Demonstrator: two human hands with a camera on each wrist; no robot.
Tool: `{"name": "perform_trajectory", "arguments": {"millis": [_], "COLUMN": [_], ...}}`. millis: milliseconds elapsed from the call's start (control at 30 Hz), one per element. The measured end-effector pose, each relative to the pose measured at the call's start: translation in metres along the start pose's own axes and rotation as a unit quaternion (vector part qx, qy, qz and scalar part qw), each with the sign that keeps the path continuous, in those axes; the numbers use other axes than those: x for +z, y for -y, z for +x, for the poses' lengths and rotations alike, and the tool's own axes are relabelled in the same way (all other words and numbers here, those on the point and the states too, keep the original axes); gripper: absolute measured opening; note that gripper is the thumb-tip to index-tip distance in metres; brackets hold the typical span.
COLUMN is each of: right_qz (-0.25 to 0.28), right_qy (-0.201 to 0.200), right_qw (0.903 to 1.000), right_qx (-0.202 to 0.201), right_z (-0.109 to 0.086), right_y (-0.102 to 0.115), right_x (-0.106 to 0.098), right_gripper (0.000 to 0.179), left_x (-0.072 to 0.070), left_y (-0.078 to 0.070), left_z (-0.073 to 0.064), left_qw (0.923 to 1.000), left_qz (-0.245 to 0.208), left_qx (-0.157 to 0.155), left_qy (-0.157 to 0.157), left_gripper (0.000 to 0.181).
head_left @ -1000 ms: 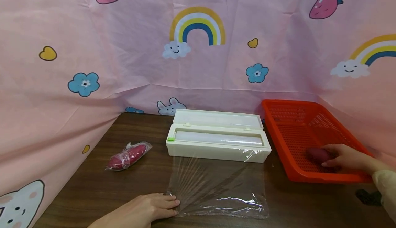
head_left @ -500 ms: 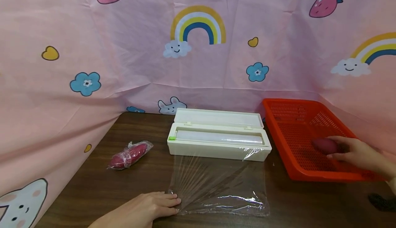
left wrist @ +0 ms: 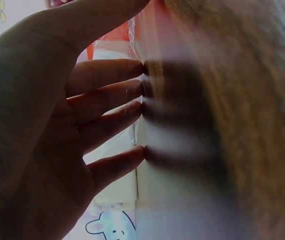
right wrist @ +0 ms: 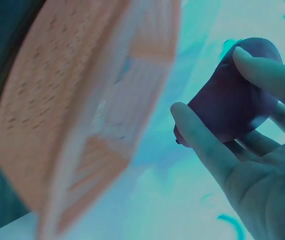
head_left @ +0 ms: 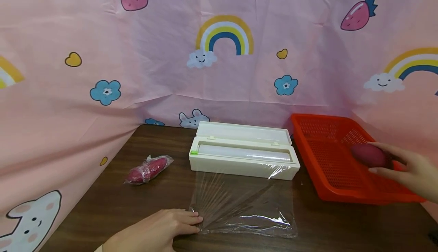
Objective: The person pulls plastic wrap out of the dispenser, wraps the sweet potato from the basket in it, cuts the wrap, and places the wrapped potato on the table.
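In the head view my right hand (head_left: 415, 172) holds a reddish-purple sweet potato (head_left: 368, 155) over the near right part of the red basket (head_left: 326, 189). The right wrist view shows thumb and fingers round this sweet potato (right wrist: 232, 100), whose tapered end sticks out. My left hand (head_left: 159, 227) rests on the table, its fingertips on the near left corner of a sheet of cling film (head_left: 246, 202). Those fingers are nearly straight and spread in the left wrist view. The film runs out from the open white dispenser box (head_left: 239, 168), which has a roll (head_left: 244, 153) inside.
A second sweet potato (head_left: 149, 169), wrapped in cling film, lies on the dark wooden table (head_left: 113, 202) left of the box. The box's raised lid (head_left: 243, 132) stands at its back. A pink patterned cloth (head_left: 164, 73) hangs behind and at both sides.
My right hand has lifted the sweet potato up from the basket's floor and moved it a little to the right. The left hand stays at the film's corner. The head view has shifted slightly.
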State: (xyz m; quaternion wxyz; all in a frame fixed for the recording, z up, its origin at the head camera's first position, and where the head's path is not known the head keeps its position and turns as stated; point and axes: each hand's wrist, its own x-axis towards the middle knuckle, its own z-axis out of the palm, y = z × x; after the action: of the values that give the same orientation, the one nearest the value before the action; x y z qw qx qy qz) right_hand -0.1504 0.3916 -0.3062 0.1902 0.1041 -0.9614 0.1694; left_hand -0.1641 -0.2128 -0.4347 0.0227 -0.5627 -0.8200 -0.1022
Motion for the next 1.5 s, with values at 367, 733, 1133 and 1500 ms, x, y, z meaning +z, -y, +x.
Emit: {"name": "perform_trajectory", "arguments": {"millis": [367,733,1133,1500], "right_qz": [0.054,0.17,0.065,0.06], "right_qy": [0.014,0.047,0.125,0.149], "right_qw": [0.9952,0.978,0.9778,0.9732], "right_qx": [-0.08,-0.113,-0.155,-0.164], "right_z": [-0.011,-0.011,0.011,0.011], "right_y": [0.097,0.183,0.228,0.228], "right_x": [0.023,0.089,0.162,0.184], "right_gripper": [0.07,0.067,0.054,0.053], "left_x": [0.001,0.008,-0.001,-0.003], "left_y": [0.0,0.0,-0.003,-0.007], "left_z": [0.003,0.006,-0.002,-0.005], "left_qw": [0.9968,0.9981,0.9951,0.9956], "left_qz": [-0.059,-0.054,-0.07,-0.06], "left_qx": [-0.05,-0.028,-0.062,-0.066], "left_qy": [0.018,0.006,0.032,0.029], "left_gripper": [0.072,0.069,0.071,0.06]}}
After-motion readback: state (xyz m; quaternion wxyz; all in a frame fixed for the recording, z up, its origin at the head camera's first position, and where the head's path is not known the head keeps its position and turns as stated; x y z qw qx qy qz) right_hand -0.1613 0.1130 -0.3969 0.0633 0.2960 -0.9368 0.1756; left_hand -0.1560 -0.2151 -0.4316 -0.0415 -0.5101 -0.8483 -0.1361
